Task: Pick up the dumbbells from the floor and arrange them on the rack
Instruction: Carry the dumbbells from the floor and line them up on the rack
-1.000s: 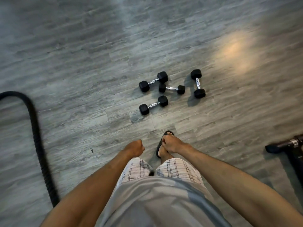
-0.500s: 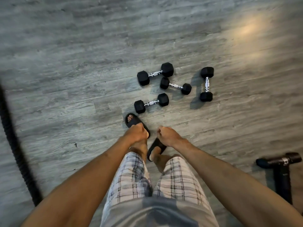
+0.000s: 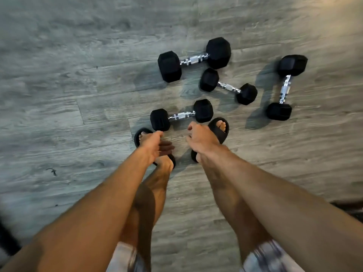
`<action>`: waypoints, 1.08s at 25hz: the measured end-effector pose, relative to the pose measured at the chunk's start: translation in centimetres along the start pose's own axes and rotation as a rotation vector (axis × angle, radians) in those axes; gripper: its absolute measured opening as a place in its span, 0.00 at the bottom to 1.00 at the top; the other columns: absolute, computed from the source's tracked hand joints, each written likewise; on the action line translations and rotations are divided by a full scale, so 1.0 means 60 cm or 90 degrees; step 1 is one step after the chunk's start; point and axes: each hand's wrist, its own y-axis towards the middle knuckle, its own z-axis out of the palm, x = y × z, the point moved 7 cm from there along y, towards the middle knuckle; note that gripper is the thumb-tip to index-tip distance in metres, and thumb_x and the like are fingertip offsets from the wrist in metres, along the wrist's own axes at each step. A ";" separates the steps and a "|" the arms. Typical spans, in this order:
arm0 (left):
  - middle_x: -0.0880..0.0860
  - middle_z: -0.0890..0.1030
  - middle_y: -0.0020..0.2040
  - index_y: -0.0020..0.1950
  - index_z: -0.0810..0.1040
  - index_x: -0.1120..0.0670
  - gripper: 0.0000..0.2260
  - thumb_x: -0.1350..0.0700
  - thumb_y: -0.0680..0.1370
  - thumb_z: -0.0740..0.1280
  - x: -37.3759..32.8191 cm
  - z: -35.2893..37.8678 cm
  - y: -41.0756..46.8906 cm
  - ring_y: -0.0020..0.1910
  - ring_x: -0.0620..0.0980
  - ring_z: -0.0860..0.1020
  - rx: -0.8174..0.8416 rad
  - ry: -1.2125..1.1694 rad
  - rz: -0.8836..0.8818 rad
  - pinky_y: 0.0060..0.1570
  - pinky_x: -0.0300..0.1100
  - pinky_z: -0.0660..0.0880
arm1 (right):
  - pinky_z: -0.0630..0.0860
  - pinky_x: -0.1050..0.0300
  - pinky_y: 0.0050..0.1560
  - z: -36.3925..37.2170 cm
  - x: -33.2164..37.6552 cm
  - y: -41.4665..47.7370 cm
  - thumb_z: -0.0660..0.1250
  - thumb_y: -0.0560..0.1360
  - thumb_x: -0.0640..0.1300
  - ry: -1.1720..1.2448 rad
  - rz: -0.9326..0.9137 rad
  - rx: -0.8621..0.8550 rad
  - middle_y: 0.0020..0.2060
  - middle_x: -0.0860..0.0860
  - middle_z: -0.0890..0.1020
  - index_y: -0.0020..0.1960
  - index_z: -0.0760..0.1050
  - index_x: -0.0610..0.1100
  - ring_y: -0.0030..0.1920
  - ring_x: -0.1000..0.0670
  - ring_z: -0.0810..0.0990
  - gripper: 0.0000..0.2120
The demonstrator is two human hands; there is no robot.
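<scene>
Several black hex dumbbells with chrome handles lie on the grey plank floor. The nearest dumbbell (image 3: 181, 115) lies just past my feet. Behind it is a larger dumbbell (image 3: 193, 59), then a small slanted one (image 3: 228, 87), and a fourth (image 3: 284, 89) lies lengthwise on the right. My left hand (image 3: 152, 143) hangs low beside the nearest dumbbell's left head, fingers loose, holding nothing. My right hand (image 3: 200, 138) hovers just below that dumbbell's handle and right head, fingers loosely curled apart, with nothing in it. No rack is in view.
My feet in black slides (image 3: 221, 127) stand right in front of the nearest dumbbell. A black rope (image 3: 7, 242) shows blurred at the lower left edge. A dark object (image 3: 349, 209) sits at the right edge. Bare floor (image 3: 78, 75) spreads left and beyond.
I have stepped up to the dumbbells and bent down, so they look much larger. Both hands have dropped toward the nearest dumbbell and loosened from fists.
</scene>
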 end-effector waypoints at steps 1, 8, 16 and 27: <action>0.61 0.77 0.42 0.62 0.69 0.61 0.11 0.56 0.83 0.57 0.003 0.009 0.045 0.38 0.57 0.79 -0.003 -0.088 -0.027 0.42 0.49 0.78 | 0.75 0.45 0.60 0.015 -0.007 0.047 0.62 0.77 0.46 -0.032 -0.019 0.004 0.58 0.42 0.79 0.64 0.71 0.44 0.62 0.42 0.74 0.16; 0.56 0.74 0.65 0.69 0.69 0.55 0.37 0.38 0.68 0.74 0.012 0.033 0.320 0.59 0.60 0.77 -0.090 -0.280 -0.089 0.40 0.51 0.81 | 0.68 0.46 0.66 0.107 -0.022 0.304 0.66 0.75 0.41 -0.225 -0.128 0.036 0.65 0.40 0.71 0.69 0.67 0.40 0.68 0.40 0.67 0.23; 0.56 0.71 0.68 0.76 0.54 0.51 0.51 0.49 0.61 0.82 0.012 0.034 0.419 0.63 0.57 0.74 -0.224 -0.385 -0.002 0.62 0.55 0.76 | 0.64 0.46 0.68 0.160 -0.061 0.404 0.64 0.73 0.34 -0.353 -0.095 0.100 0.60 0.40 0.78 0.64 0.69 0.40 0.64 0.40 0.74 0.19; 0.55 0.74 0.66 0.67 0.64 0.49 0.61 0.38 0.36 0.81 -0.041 -0.014 0.200 0.59 0.56 0.77 -0.266 -0.281 0.029 0.52 0.56 0.80 | 0.69 0.51 0.62 0.035 0.019 0.193 0.63 0.76 0.34 -0.256 -0.058 0.060 0.54 0.43 0.81 0.60 0.73 0.43 0.59 0.42 0.78 0.14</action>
